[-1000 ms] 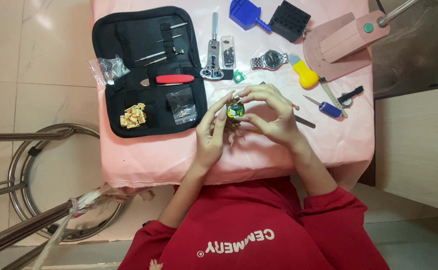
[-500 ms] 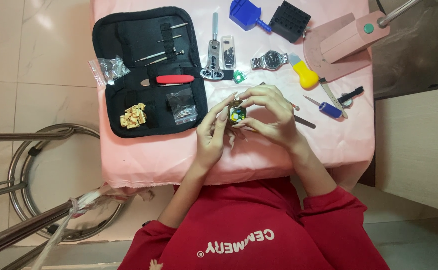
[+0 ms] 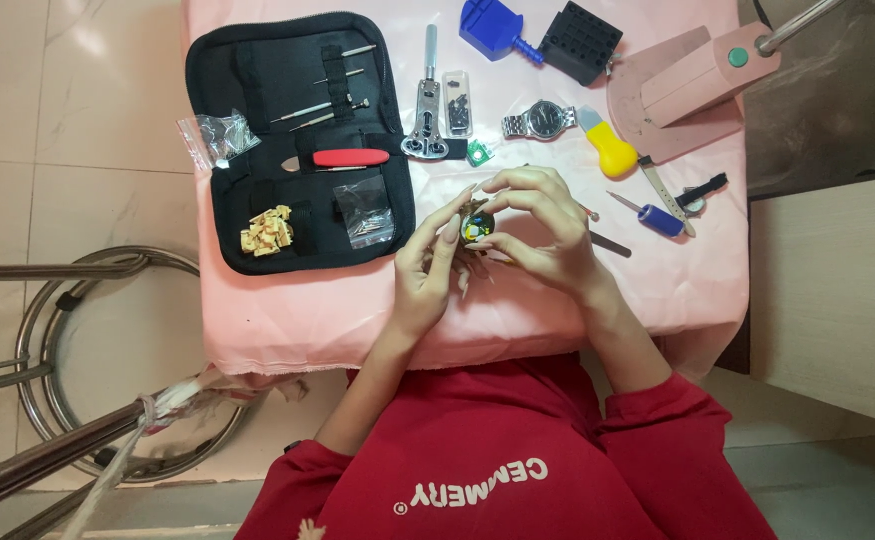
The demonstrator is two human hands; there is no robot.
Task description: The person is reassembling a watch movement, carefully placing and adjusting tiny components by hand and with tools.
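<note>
Both hands meet over the front middle of the pink tablecloth (image 3: 288, 320), with a small round watch (image 3: 477, 228) caught between them. The left hand (image 3: 428, 270) comes up from below and to the left, its long fingers reaching to the watch's left edge, while the right hand (image 3: 548, 235) arches over it from the right, fingertips curled down and pinching its top and far side. The watch thus sits just between the two sets of fingertips, touching both, and neither hand is clearly nearer; the right one covers more of it. Only a dark face with flecks of yellow and blue shows, so its long axis cannot be told, and whether a strap hangs below is hard to make out under the fingers. To the left lies an open black tool case (image 3: 298, 140) with a red-handled tool (image 3: 350, 157) in it. Well above the hands rest a steel wristwatch (image 3: 540, 120), a yellow-handled knife (image 3: 606, 148) and a blue screwdriver (image 3: 653, 217). A thin dark tool (image 3: 610, 243) sticks out from behind the right hand, its near end hidden.
</note>
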